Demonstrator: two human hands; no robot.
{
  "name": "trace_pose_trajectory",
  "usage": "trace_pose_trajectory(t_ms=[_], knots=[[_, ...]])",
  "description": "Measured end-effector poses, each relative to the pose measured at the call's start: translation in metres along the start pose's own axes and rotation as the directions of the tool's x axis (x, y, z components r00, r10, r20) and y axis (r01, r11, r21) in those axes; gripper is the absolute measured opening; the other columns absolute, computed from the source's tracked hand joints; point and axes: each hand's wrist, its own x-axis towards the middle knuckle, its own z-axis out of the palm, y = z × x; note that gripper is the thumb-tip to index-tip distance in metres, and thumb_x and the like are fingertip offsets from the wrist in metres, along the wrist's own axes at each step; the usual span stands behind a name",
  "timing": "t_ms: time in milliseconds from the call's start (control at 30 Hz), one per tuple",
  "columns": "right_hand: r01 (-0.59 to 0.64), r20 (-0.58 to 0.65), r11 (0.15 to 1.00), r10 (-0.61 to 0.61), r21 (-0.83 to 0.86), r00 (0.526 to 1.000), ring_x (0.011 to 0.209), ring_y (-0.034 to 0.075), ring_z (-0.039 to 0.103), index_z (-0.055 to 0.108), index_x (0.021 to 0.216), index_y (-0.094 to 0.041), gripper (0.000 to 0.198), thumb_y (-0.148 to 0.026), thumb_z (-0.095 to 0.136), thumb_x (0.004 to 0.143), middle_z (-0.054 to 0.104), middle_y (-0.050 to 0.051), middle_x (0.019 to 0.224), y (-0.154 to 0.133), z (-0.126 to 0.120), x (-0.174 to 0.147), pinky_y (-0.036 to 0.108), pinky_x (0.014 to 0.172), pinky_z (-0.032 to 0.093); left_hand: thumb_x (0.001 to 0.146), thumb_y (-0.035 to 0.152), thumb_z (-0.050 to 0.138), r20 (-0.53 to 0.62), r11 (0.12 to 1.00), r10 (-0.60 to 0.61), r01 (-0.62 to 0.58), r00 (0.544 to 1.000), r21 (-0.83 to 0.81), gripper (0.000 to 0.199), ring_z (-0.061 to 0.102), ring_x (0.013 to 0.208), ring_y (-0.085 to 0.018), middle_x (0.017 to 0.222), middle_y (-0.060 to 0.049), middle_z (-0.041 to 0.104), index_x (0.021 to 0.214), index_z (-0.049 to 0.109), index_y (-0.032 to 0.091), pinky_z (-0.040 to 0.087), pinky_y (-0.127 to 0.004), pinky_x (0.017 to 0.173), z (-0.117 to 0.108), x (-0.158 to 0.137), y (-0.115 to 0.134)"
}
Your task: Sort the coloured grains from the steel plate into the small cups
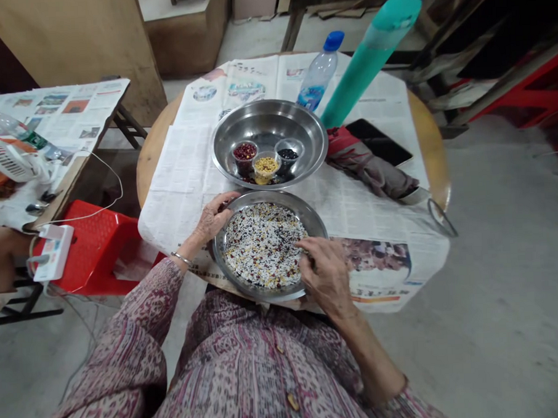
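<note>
A shallow steel basin (317,218) sits at the table's near edge, spread with white rice-like grains (262,240) mixed with dark red, yellow and black ones. My left hand (214,217) grips its upper left rim. At the right side, my right hand (325,271) hangs over the rim, fingers curled and fingertips at the grains; what they hold is too small to make out. Just behind stands a wider steel basin (310,124). Inside it are three clear cups: red beans (245,152), yellow grains (266,164) and black beans (288,154).
Newspaper (175,170) covers the round table. Behind the basins stand a blue-capped bottle (319,71) and a tall green tube (369,60). Right of them lie a folded umbrella (374,168) and a black tablet (380,142). A red stool (100,247) with a power strip (54,253) is at left.
</note>
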Motion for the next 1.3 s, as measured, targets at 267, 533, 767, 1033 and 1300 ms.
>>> trace_pose_trajectory(t_ms=[267, 533, 767, 1033, 1300], knots=[[0.364, 0.473, 0.92, -0.386, 0.142, 0.792, 0.103, 0.023, 0.056, 0.07, 0.101, -0.025, 0.019, -0.014, 0.062, 0.089, 0.067, 0.006, 0.106, -0.042, -0.006, 0.021, 0.051, 0.107, 0.039, 0.081, 0.009, 0.049, -0.005, 0.999, 0.052, -0.052, 0.999, -0.006, 0.034, 0.061, 0.098, -0.018, 0.102, -0.005, 0.066, 0.102, 0.075, 0.017, 0.049, -0.031, 0.092, -0.003, -0.002, 0.002], [0.514, 0.593, 0.845, -0.492, 0.148, 0.637, 0.112, 0.024, 0.05, 0.069, 0.116, -0.024, 0.026, -0.015, 0.056, 0.095, 0.063, 0.008, 0.123, -0.066, 0.034, 0.051, 0.046, 0.107, 0.035, 0.078, 0.006, 0.05, -0.064, 0.998, 0.036, -0.039, 0.997, -0.04, 0.034, 0.058, 0.087, -0.016, 0.093, -0.003, 0.065, 0.098, 0.075, 0.017, 0.047, -0.026, 0.082, 0.0, -0.003, 0.002], [0.422, 0.528, 0.893, -0.286, -0.156, 0.799, 0.107, 0.027, 0.051, 0.071, 0.103, -0.017, 0.021, -0.013, 0.052, 0.094, 0.068, 0.013, 0.113, -0.029, 0.031, 0.076, 0.043, 0.097, 0.041, 0.077, 0.005, 0.053, -0.08, 0.998, 0.047, -0.05, 0.996, -0.032, 0.033, 0.054, 0.079, -0.015, 0.085, -0.001, 0.063, 0.097, 0.076, 0.017, 0.044, -0.026, 0.075, 0.0, -0.004, -0.001], [0.211, 0.494, 0.966, -0.111, -0.152, 0.863, 0.105, 0.027, 0.06, 0.066, 0.114, -0.017, 0.024, -0.03, 0.054, 0.098, 0.068, 0.012, 0.112, -0.009, -0.013, 0.039, 0.041, 0.092, 0.051, 0.076, 0.006, 0.054, -0.117, 0.997, 0.055, -0.061, 0.992, -0.05, 0.03, 0.052, 0.074, -0.014, 0.082, -0.001, 0.061, 0.094, 0.076, 0.017, 0.043, -0.026, 0.071, 0.001, -0.004, -0.003], [0.162, 0.607, 0.972, -0.232, 0.17, 0.76, 0.104, 0.021, 0.062, 0.061, 0.12, -0.021, 0.03, -0.012, 0.047, 0.095, 0.065, 0.01, 0.114, -0.052, 0.015, 0.027, 0.037, 0.088, 0.057, 0.078, 0.007, 0.053, -0.128, 0.997, 0.063, -0.068, 0.99, -0.028, 0.03, 0.055, 0.077, -0.015, 0.085, -0.002, 0.063, 0.094, 0.077, 0.017, 0.044, -0.026, 0.072, 0.001, -0.005, -0.003]])
